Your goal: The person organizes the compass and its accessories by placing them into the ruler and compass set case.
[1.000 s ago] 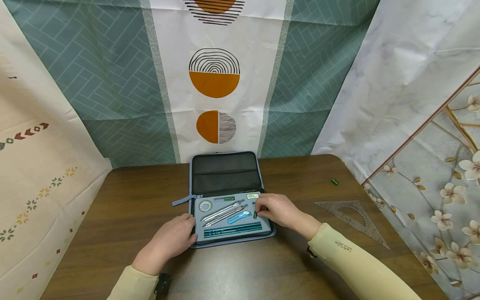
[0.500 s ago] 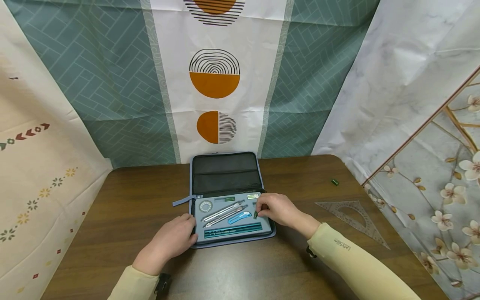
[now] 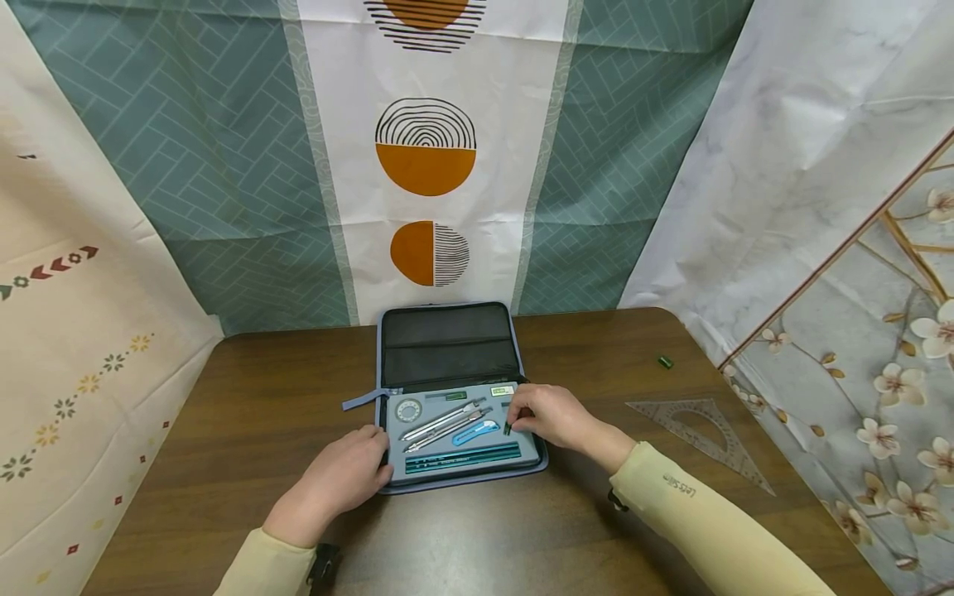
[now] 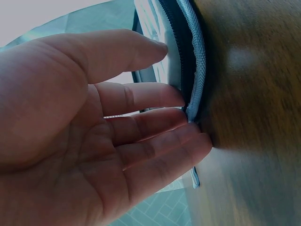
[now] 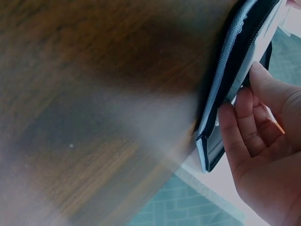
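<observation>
A zip-up pencil case (image 3: 450,343) lies unfolded on the table, its grey tray (image 3: 440,410) facing up. In the tray are two silver compasses (image 3: 447,422), a light-blue utility knife (image 3: 475,432), dark teal pencils (image 3: 462,457), a white ring-shaped disc (image 3: 408,410), an eraser (image 3: 503,390) and a green lead case (image 3: 455,396). My right hand (image 3: 550,414) pinches a small dark green piece (image 3: 508,429) at the tray's right side; fingers hide part of it. My left hand (image 3: 341,465) rests against the case's left edge, its fingers (image 4: 160,162) nearly straight at the zip rim.
A clear set square (image 3: 704,426) lies flat on the table to the right. Behind it, near the back right corner, sits a small green cylinder (image 3: 666,362). A blue strap (image 3: 365,399) sticks out from the case's left side. Printed cloth hangs behind the table.
</observation>
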A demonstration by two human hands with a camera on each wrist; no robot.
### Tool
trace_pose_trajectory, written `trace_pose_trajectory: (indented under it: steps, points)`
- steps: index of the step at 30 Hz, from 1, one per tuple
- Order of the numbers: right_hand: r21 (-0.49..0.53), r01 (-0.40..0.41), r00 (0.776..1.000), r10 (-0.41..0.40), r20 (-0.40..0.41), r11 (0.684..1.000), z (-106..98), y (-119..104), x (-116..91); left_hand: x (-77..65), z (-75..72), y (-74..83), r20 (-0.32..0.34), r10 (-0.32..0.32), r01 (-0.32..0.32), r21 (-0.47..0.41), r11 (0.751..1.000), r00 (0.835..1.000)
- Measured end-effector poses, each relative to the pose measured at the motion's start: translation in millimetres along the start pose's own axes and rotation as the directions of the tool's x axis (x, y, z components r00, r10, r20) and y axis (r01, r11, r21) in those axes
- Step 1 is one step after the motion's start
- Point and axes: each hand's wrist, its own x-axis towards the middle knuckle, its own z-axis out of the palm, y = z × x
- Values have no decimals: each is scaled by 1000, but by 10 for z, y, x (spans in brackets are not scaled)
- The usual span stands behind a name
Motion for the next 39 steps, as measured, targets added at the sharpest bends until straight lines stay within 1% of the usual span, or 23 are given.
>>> trace_pose_trajectory:
  steps: [8, 23, 26, 29, 32, 35, 39]
  points:
    - [-40, 37, 999, -38, -13, 999, 16, -7, -28, 5, 11, 17, 4, -1, 1, 1, 1000, 1000]
    - [-83, 47, 999, -48, -11, 995, 16, -48, -54, -4, 41, 9, -13, 15, -15, -13, 1000, 1000]
    - [-69, 51, 999, -51, 7, 996, -7, -42, -57, -2, 43, 8, -15, 17, -18, -14, 1000, 1000]
    - [-34, 64, 997, -63, 36, 997, -52, -20, -71, -2, 37, 10, -11, 15, -15, -14, 1000, 1000]
    - [7, 82, 996, -82, 44, 997, -126, 40, -98, 0, 24, 14, -5, 14, -14, -9, 1000, 1000]
    - [20, 83, 996, -83, 21, 996, -229, 122, -136, 3, 5, 18, -7, 18, -19, -6, 1000, 1000]
    - [4, 44, 999, -44, -8, 999, -381, 246, -205, 4, -8, 21, -9, 25, -25, -7, 1000, 1000]
